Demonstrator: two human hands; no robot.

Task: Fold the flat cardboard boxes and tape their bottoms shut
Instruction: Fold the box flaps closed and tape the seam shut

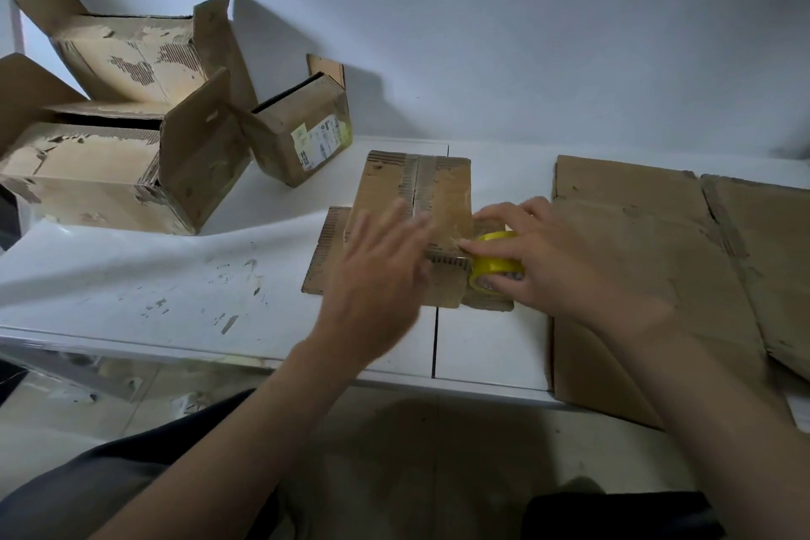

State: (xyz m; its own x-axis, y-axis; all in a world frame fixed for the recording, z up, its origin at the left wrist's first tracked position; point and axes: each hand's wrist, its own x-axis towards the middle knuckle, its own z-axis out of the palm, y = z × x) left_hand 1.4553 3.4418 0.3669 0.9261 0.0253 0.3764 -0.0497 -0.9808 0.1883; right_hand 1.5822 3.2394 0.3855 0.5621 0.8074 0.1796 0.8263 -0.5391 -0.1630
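A small cardboard box (416,189) stands bottom-up in the middle of the white table (175,276), its bottom flaps closed with a seam down the middle. My left hand (377,272) is spread flat, blurred, over the box's near end. My right hand (530,259) grips a yellow tape roll (493,265) at the box's near right corner, with a strip of clear tape running onto the box. Flat unfolded cardboard (635,259) lies to the right.
Two large folded boxes (109,171) with torn surfaces lie at the left, stacked against the wall. A smaller labelled box (302,136) leans beside them. The table's front edge runs just below my hands. My dark-clothed legs are under it.
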